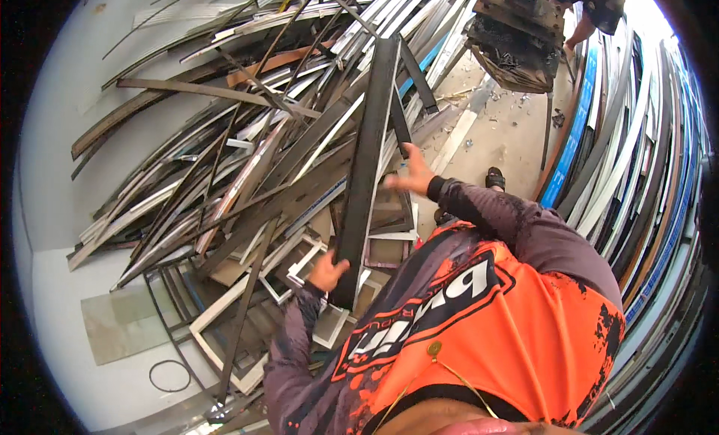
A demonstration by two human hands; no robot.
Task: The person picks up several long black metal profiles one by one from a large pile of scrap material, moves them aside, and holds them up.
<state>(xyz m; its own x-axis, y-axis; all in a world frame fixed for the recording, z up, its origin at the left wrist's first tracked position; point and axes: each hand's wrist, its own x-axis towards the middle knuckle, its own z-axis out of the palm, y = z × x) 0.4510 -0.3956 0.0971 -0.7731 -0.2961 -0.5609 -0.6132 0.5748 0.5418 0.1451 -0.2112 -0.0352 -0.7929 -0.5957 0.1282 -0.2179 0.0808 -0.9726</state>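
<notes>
A long, wide black metal profile (367,158) slants across the middle of the view, its lower end close to my body. My left hand (323,273) is at the left edge of that lower end, the thumb lying over the profile and some fingers hidden. To the right of the profile, my right hand (412,173) is open, with fingers apart and nothing in it. Its thumb side is near the profile's right edge. A thinner dark bar (401,124) lies just beyond my right fingers. Below the profile are several white window frames (307,266).
Left and ahead is a large tangled heap of metal profiles (225,158). Long strips (636,158) line the right side, one bright blue (565,165). A dark, worn stand (517,41) is on the debris-strewn floor (509,128); another person's leg (580,32) shows beside it.
</notes>
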